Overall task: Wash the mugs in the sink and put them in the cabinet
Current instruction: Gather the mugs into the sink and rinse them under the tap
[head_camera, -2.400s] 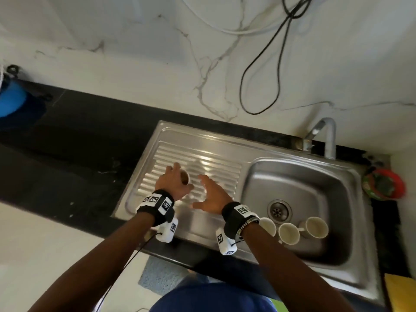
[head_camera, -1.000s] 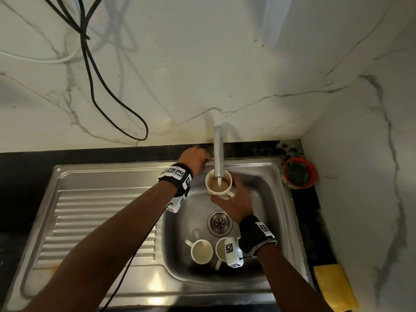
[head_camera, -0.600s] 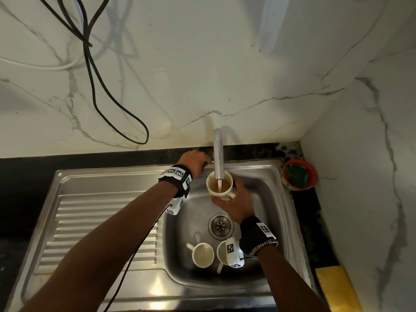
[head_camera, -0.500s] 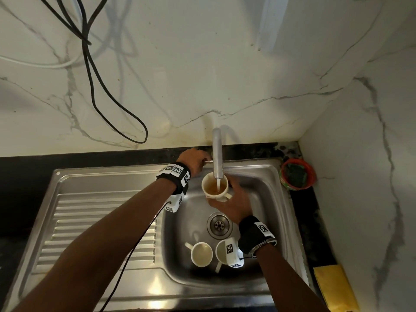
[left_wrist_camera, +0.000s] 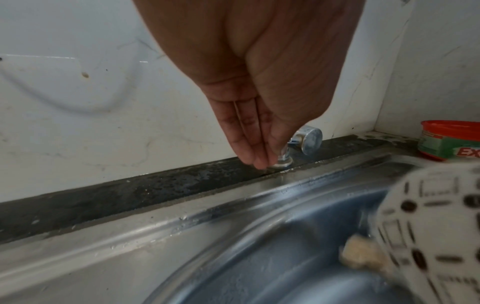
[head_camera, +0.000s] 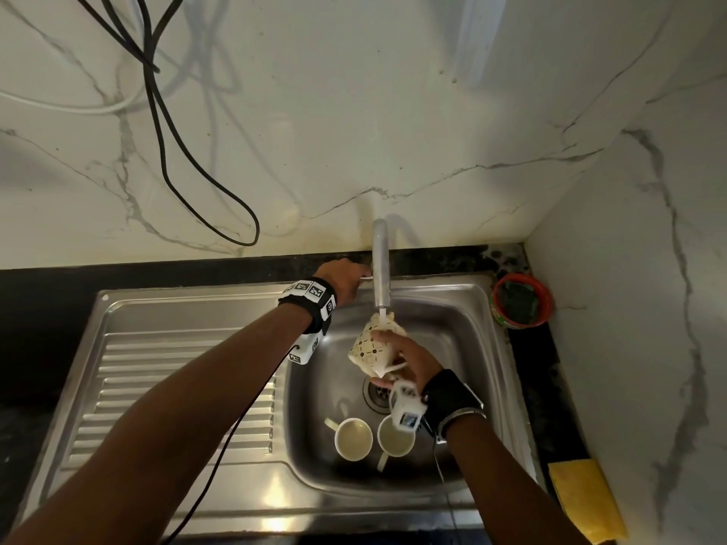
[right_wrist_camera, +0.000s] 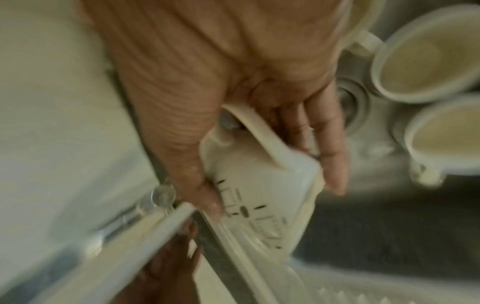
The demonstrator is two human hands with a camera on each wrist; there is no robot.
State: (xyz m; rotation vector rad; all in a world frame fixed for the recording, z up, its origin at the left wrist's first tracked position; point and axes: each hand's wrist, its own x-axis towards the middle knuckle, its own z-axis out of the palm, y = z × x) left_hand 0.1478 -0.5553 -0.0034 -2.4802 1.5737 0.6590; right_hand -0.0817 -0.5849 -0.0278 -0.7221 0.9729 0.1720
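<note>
Two plain mugs [head_camera: 373, 438] stand upright on the sink [head_camera: 464, 332] floor beside the drain, unwashed by appearance. A third, patterned mug [head_camera: 369, 350] is gripped at body and handle by the right hand [head_camera: 409, 357], tipped over beneath the faucet [head_camera: 381, 265] spout. Left hand [head_camera: 341, 279] rests with straight fingers against the tap lever [left_wrist_camera: 309, 139], holding nothing. Judged step: rinsing and emptying. Next move calls for shutting off water and setting this mug aside. Steel drainboard [head_camera: 157, 371], dark tabletop [head_camera: 43, 304], marble-veined walls, a red soap tub [head_camera: 521, 300] in the corner.
</note>
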